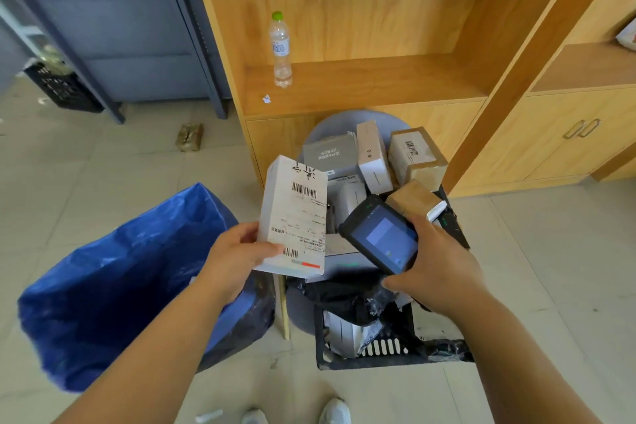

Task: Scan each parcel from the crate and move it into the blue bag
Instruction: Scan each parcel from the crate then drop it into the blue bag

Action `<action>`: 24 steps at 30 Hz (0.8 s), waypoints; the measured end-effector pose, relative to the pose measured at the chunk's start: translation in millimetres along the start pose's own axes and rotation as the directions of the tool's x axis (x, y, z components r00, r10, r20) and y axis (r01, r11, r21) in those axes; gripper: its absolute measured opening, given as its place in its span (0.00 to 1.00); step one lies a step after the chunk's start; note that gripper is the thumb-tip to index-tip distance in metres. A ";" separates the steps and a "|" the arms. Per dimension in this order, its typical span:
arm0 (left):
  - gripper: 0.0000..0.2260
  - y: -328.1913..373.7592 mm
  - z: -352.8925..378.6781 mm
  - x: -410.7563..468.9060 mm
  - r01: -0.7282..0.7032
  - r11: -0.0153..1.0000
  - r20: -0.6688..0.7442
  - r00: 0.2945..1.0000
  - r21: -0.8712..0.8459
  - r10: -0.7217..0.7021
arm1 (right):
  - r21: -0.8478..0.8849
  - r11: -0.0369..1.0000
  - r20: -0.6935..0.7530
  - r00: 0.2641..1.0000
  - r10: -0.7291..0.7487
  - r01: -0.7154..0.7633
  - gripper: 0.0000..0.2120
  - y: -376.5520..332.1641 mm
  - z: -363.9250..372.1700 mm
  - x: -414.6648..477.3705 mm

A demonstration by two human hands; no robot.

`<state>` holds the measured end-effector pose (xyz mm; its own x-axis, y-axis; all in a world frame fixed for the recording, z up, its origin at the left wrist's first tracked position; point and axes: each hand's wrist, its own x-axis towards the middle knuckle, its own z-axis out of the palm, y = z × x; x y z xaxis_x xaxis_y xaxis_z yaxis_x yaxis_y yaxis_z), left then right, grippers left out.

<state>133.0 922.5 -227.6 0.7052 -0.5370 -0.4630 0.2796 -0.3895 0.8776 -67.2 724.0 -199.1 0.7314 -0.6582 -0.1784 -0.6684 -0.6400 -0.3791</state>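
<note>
Holding white cardboard parcel [296, 217] by its lower end in left grip [237, 251], above black slatted plastic crate [371, 356], label face up beside black handheld scanner [382, 237] clasped in right grip [437, 268], likely for a clean read; blue plastic bag [120, 279] standing open just left for short drop.

Two hands show, the left hand [237, 258] and the right hand [437, 268], with one scanner [385, 237], one blue bag [120, 286] and one water bottle [281, 48]. There are two black crates, a near crate [344, 363] and a far crate [63, 89]. Five parcels can be told apart: one white parcel [296, 217], one grey box [328, 151], one upright white box [373, 157], one barcoded brown box [418, 155] and one plain brown box [411, 200].
</note>
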 end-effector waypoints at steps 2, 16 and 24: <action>0.19 -2.5 -12.1 -1.5 -0.038 0.999 -0.055 0.998 -0.022 0.036 | -0.006 0.999 0.005 0.999 -0.047 0.047 0.43 -10.0 -0.2 6.2; 0.24 -30.4 -107.0 4.5 -0.166 0.978 -0.265 0.944 0.127 0.195 | -0.168 0.967 0.154 0.974 -0.165 0.190 0.36 -109.7 8.4 28.2; 0.24 -41.3 -144.0 10.3 -0.163 0.976 -0.266 0.944 0.146 0.197 | -0.222 0.955 0.171 0.972 -0.159 0.195 0.36 -146.1 20.6 25.1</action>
<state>222.6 1040.9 -250.7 0.8939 -0.3843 -0.2307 0.0627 -0.4023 0.9133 51.6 809.2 -166.9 0.8406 -0.4706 -0.2682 -0.5258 -0.8279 -0.1953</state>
